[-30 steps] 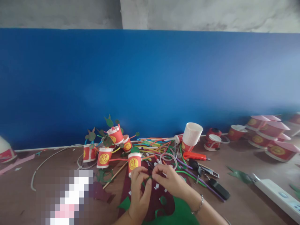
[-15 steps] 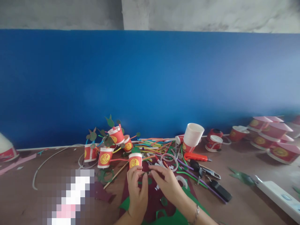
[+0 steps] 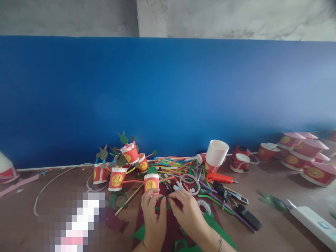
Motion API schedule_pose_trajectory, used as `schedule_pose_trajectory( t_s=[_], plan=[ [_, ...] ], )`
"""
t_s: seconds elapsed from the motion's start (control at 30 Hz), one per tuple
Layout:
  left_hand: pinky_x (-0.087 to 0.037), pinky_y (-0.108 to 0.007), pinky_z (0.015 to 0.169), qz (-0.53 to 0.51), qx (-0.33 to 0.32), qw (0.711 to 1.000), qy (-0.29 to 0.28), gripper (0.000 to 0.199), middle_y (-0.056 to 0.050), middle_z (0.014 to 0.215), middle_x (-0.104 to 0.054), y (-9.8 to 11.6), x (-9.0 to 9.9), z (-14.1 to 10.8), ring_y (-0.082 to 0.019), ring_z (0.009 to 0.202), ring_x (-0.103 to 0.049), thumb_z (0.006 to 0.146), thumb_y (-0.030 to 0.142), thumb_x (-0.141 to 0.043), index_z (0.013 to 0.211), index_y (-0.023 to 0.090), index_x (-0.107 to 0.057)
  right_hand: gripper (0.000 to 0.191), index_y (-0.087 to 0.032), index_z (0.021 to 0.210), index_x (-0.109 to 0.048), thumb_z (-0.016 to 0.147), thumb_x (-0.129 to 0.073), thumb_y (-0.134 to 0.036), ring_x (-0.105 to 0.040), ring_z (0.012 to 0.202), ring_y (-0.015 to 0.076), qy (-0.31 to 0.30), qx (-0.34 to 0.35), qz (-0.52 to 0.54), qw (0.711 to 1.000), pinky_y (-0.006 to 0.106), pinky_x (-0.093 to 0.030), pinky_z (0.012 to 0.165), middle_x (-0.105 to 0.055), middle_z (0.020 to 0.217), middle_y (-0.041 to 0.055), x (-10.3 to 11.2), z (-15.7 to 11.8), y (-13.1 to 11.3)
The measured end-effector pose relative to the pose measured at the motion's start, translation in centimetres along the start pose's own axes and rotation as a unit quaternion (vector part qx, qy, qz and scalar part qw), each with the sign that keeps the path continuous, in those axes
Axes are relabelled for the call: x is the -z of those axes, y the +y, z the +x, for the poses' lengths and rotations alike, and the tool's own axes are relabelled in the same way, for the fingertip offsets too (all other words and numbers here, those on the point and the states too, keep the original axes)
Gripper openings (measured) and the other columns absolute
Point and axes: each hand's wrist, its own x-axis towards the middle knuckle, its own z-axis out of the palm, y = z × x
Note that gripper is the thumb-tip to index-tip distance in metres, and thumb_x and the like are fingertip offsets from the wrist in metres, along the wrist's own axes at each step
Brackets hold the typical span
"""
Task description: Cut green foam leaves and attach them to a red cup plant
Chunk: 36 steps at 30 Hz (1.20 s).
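Note:
My left hand (image 3: pixel 154 218) and my right hand (image 3: pixel 189 211) come together at the lower middle, fingertips bent inward. Between the fingertips is something small and dark that I cannot make out. Just behind my left fingers stands a red paper cup (image 3: pixel 151 182) with a yellow print and a green round piece (image 3: pixel 152 170) at its top. An orange straw sticks out on its right, a red one on its left. Beneath my hands lie dark red paper (image 3: pixel 172 224) and green paper scraps (image 3: pixel 214 231).
Decorated cups (image 3: pixel 117 179) stand at the left, stacked cups (image 3: pixel 216 154) right of centre. Colourful straws (image 3: pixel 173 164), an orange cutter (image 3: pixel 220 177), a tape roll (image 3: pixel 204 207), keys (image 3: pixel 248 217) and a white power strip (image 3: pixel 312 220) lie about. Pink-topped cups (image 3: pixel 315 171) sit far right.
Both hands have shifted slightly down and remain close together. The small white pieces under my right hand are now hidden. The whole view has moved a little.

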Motion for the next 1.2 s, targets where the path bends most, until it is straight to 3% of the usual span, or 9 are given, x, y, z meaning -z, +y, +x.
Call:
schedule_pose_trajectory(
  t_s=[0.23,1.0,1.2],
  plan=[
    [-0.045,-0.038,0.081,0.002,-0.004,1.0,-0.01,0.009,-0.007,0.096,-0.057,-0.1,-0.1,0.2,-0.022,0.095,-0.052,0.084,0.022,-0.051,0.081,0.02,-0.059,0.02,-0.019,0.078,-0.065,0.084,-0.047,-0.019,-0.059,0.073,0.018,-0.013,0.012,0.025,1.0,0.032,-0.044,0.076,-0.067,0.077,0.0051,0.3,0.1,0.0],
    [-0.043,-0.038,0.084,-0.036,-0.009,0.999,-0.025,0.007,-0.006,0.097,-0.055,0.1,0.1,-0.1,-0.021,0.097,-0.051,0.085,0.018,-0.049,0.085,0.021,-0.055,0.02,-0.018,0.072,-0.066,0.08,-0.047,-0.018,-0.059,0.068,0.0162,-0.036,-0.036,0.083,0.995,0.026,-0.045,0.066,-0.066,0.072,0.004,0.8,0.4,-0.5],
    [-0.044,-0.037,0.083,-0.048,0.001,0.998,-0.039,0.009,-0.006,0.1,-0.054,0.2,0.3,-0.1,-0.021,0.097,-0.05,0.086,0.018,-0.047,0.084,0.021,-0.055,0.026,-0.017,0.099,-0.064,0.08,-0.048,-0.024,-0.058,0.065,0.0143,-0.061,-0.104,0.166,0.979,0.023,-0.044,0.058,-0.066,0.077,0.0029,1.1,0.6,-0.2]
  ],
)
